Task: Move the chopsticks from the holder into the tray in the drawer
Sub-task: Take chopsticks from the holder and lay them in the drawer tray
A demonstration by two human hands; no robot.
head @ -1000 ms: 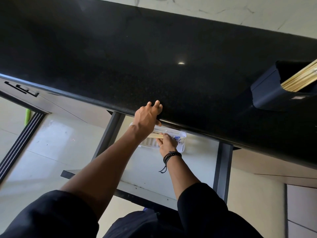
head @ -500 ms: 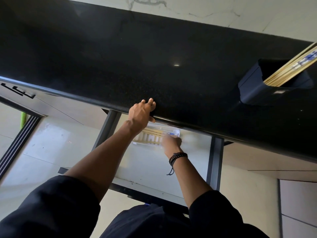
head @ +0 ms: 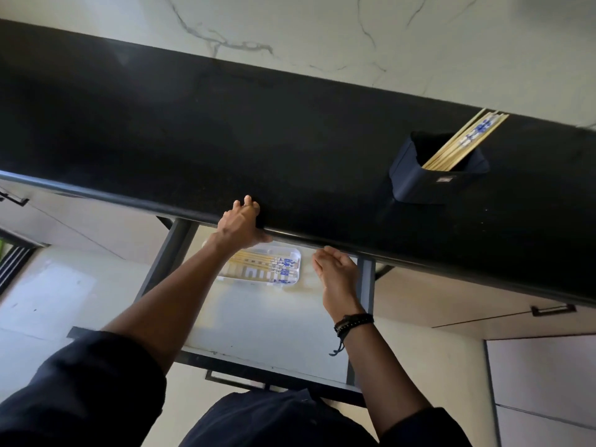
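From my head view, my left hand point(head: 240, 222) rests on the front edge of the black counter point(head: 225, 130), fingers curled over the lip and gripping nothing but that edge. My right hand point(head: 335, 269) hangs open and empty over the right side of the open drawer point(head: 274, 321), palm turned toward the tray, just under the counter's front edge and close to the drawer's right wall. The white tray point(head: 292, 280) lies at the back of the drawer, partly tucked beneath the counter lip, and several chopsticks point(head: 267, 264) lie flat in it, side by side, their blue-patterned ends toward the right. Between tray and drawer front the pale drawer floor is bare. On the counter, toward its right end, stands the dark holder point(head: 429, 185), with more chopsticks point(head: 464, 140) leaning out of it toward the back edge. The rest of the counter top is open, and a marbled white wall point(head: 322, 33) rises behind it.
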